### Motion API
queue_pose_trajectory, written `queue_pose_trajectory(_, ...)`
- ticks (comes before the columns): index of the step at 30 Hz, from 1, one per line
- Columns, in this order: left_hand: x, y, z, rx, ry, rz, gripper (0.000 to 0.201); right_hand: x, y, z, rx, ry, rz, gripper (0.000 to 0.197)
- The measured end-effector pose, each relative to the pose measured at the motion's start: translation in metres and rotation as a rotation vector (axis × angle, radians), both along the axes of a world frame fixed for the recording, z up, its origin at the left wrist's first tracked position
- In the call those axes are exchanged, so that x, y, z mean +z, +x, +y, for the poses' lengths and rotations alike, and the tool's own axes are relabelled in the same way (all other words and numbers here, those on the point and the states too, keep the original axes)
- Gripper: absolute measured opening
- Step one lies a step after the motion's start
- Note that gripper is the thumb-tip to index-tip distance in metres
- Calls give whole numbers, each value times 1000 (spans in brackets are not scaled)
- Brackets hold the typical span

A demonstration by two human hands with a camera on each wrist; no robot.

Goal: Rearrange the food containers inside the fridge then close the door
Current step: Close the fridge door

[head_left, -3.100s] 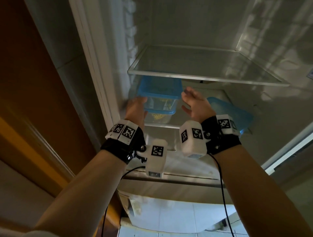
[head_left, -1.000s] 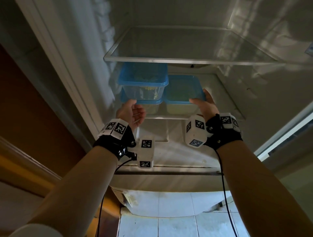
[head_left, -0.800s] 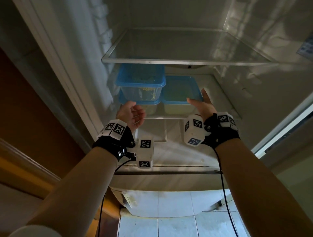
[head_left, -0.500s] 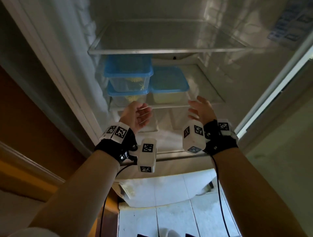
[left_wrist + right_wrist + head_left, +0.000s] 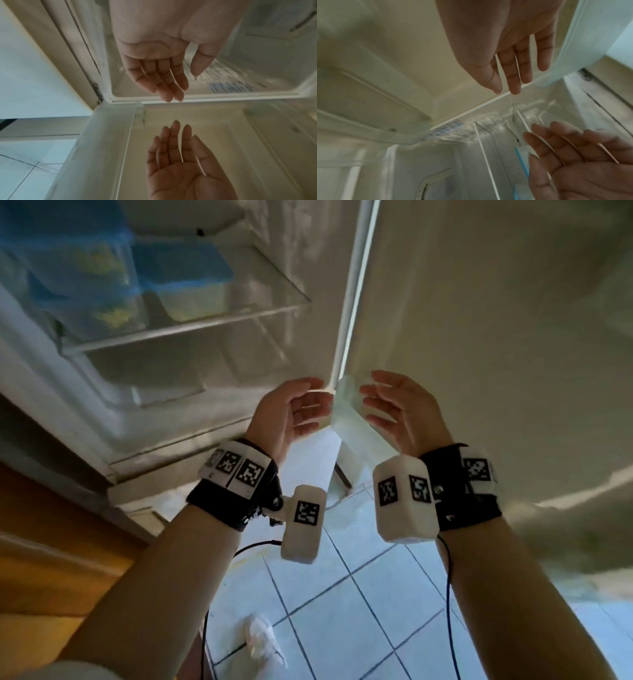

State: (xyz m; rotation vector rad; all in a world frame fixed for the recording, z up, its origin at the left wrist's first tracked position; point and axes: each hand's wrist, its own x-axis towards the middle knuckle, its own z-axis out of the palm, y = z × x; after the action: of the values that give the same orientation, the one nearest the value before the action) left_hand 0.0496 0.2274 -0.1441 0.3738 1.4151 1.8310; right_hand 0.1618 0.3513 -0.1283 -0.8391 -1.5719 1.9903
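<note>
Two blue-lidded clear containers (image 5: 78, 268) stand stacked at the left of the fridge shelf (image 5: 191, 326). A third blue-lidded container (image 5: 185, 278) sits beside them to the right; its blue lid edge (image 5: 521, 162) shows in the right wrist view. My left hand (image 5: 301, 412) (image 5: 159, 56) and right hand (image 5: 394, 409) (image 5: 513, 47) are both outside the fridge, empty, fingers straight, palms facing each other. They hang in front of the inner edge of the open fridge door (image 5: 496, 337), touching nothing.
A translucent door bin (image 5: 356, 426) juts out between my hands. The drawer front (image 5: 164, 392) lies below the shelf. A wooden cabinet (image 5: 51, 559) flanks the fridge on the left. Pale floor tiles (image 5: 359, 611) and a white shoe (image 5: 263, 642) are below.
My right hand has let go of the single container and both hands have drawn back out of the fridge and moved right to the door. The view has swung right.
</note>
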Motion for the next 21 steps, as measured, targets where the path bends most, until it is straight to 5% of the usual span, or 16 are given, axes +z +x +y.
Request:
queue_pose_trajectory(12, 1, 274, 42, -261, 53, 81, 24, 13, 299, -5, -43, 243, -50, 21)
queue_pose_trajectory(14, 11, 306, 54, -331, 58, 116, 25, 22, 333, 3, -111, 244, -29, 23)
queue_pose_trajectory(18, 31, 351, 82, -396, -7, 196, 62, 28, 376, 22, -315, 211, -3, 21)
queue_pose_trajectory(21, 34, 362, 90, -366, -51, 262, 51, 29, 391, 32, -397, 171, 15, 31)
